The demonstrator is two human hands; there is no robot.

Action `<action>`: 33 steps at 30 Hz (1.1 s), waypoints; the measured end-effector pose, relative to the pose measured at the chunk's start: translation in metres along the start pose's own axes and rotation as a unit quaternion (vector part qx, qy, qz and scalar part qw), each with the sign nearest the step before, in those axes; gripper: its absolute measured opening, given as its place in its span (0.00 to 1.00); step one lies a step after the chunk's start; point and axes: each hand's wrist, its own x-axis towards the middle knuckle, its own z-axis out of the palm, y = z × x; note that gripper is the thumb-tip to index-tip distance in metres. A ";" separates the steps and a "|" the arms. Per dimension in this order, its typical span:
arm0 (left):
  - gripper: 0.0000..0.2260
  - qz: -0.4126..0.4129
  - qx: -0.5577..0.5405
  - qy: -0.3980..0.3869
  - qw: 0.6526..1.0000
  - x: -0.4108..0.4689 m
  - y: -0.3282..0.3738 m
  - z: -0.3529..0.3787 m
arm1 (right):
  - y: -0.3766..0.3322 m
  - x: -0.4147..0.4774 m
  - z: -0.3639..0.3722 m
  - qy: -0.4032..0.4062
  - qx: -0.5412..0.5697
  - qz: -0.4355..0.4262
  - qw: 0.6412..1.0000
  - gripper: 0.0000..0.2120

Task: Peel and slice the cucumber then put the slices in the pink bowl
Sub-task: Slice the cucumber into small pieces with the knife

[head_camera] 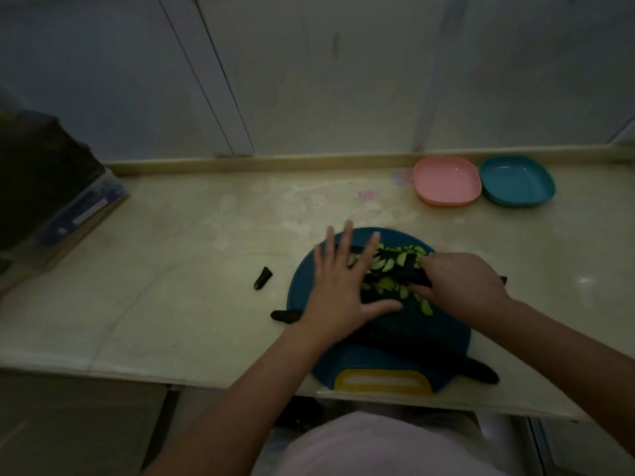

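Observation:
Pale green cucumber slices (390, 266) lie in a heap on a round blue cutting board (443, 334) at the counter's front edge. My left hand (338, 286) is flat and spread, fingers straight, at the left side of the heap. My right hand (464, 283) grips a dark knife (417, 274) whose blade lies in among the slices. The pink bowl (446, 180) stands at the back right of the counter, holding nothing. Dark peel strips (412, 341) lie across the board's near part.
A blue bowl (517, 180) sits just right of the pink one. A cut cucumber end (263, 278) lies on the counter left of the board. A dark box-like object (48, 187) fills the far left. A wall runs behind the counter.

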 end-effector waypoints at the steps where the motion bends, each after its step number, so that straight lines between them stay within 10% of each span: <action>1: 0.46 0.005 0.027 -0.028 0.999 0.005 0.007 0.008 | 0.000 0.001 -0.002 -0.001 -0.014 -0.002 1.000 0.16; 33: 0.37 -0.015 0.054 -0.004 0.998 0.047 -0.045 0.060 | 0.045 -0.051 0.001 -0.025 0.009 0.081 0.996 0.15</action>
